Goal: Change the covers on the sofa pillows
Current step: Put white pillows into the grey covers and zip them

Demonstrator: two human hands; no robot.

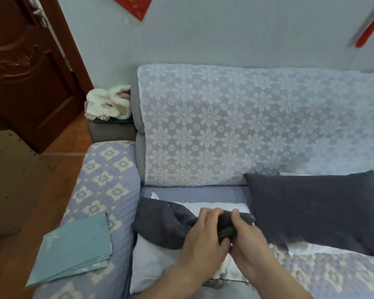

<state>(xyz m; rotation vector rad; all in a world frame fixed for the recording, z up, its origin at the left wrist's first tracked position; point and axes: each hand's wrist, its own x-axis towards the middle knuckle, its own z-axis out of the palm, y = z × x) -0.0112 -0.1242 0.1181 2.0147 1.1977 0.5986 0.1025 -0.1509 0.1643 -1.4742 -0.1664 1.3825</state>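
Both hands meet at 6 o'clock over the sofa seat (194, 194). The left hand (205, 235) and right hand (245, 235) each grip a bunched fold of the dark cover (162, 223), fingers curled round the cloth between them. The cover trails from the hands toward 9 o'clock, draped across a white pillow (151, 262) that lies beneath and nearer than the hands. A second pillow in a dark cover (315, 210) leans at 3 o'clock, just beside the right hand. Folded teal covers (73, 251) rest on the armrest (108, 169) at 8 o'clock, well apart from the hands.
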